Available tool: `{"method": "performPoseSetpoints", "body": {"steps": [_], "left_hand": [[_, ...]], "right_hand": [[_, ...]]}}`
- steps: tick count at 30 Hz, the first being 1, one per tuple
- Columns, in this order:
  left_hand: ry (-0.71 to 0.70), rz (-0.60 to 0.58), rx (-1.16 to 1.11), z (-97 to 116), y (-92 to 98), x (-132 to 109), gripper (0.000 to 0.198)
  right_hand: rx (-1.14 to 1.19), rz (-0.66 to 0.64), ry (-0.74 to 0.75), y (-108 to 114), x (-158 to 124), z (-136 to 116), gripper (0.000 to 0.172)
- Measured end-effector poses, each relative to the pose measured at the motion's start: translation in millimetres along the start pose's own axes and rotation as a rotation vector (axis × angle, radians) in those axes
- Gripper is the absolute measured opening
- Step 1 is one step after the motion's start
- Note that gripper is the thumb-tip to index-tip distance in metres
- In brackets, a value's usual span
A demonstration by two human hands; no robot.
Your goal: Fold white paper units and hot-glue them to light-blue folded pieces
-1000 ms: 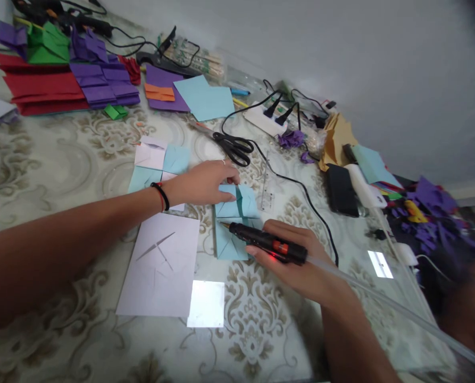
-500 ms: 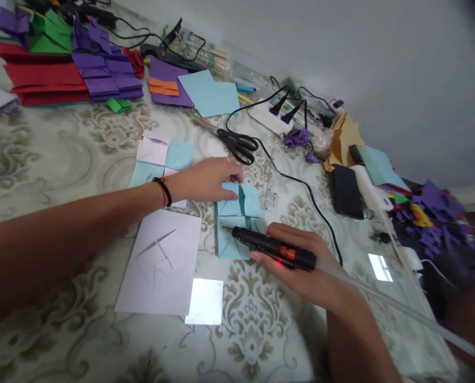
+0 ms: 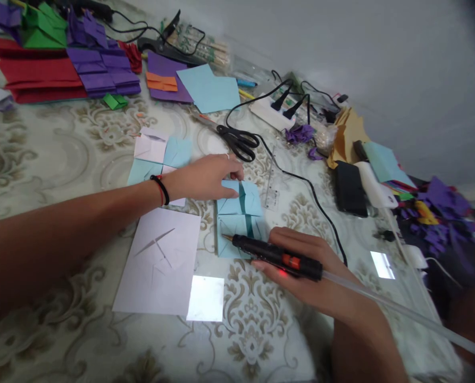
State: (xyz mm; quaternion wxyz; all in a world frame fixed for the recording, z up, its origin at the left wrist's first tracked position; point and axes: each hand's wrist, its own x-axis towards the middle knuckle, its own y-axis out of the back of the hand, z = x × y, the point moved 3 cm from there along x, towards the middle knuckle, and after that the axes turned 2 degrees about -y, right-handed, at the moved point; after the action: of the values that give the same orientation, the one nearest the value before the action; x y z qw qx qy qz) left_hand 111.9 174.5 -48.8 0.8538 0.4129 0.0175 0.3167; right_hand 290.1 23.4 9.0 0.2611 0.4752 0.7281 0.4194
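A folded light-blue paper piece (image 3: 237, 205) with a darker strip down it lies on the table. My left hand (image 3: 211, 178) holds its upper end, thumb on top and the other fingers curled at the far edge. In my right hand (image 3: 313, 271) is a black pen-shaped hot glue gun (image 3: 277, 255), a long clear glue stick (image 3: 408, 314) running out of its back. Its brass tip is at the lower left part of the folded paper; I cannot tell whether it touches. A red light glows beneath the gun. Under my left wrist lies a white-and-blue folded paper block (image 3: 150, 146).
A white paper sheet (image 3: 157, 266) with slits lies in front of my left forearm. Black-handled scissors (image 3: 237, 141) rest beyond my left hand. A black cord (image 3: 311, 183) curves from the white power strip (image 3: 273, 111). Red folded paper (image 3: 41, 77) stands back left; a black phone (image 3: 349, 189) lies right.
The glue gun's tip has shifted slightly down on the folded light-blue paper, with my right hand moving a little down and right. My left hand keeps its place on the paper.
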Motion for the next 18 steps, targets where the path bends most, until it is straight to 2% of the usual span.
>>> {"method": "performPoseSetpoints", "body": {"steps": [18], "left_hand": [[0.003, -0.002, -0.009, -2.1, 0.0, 0.0, 0.029]], "right_hand": [[0.057, -0.069, 0.005, 4.3, -8.4, -5.7, 0.025]]}}
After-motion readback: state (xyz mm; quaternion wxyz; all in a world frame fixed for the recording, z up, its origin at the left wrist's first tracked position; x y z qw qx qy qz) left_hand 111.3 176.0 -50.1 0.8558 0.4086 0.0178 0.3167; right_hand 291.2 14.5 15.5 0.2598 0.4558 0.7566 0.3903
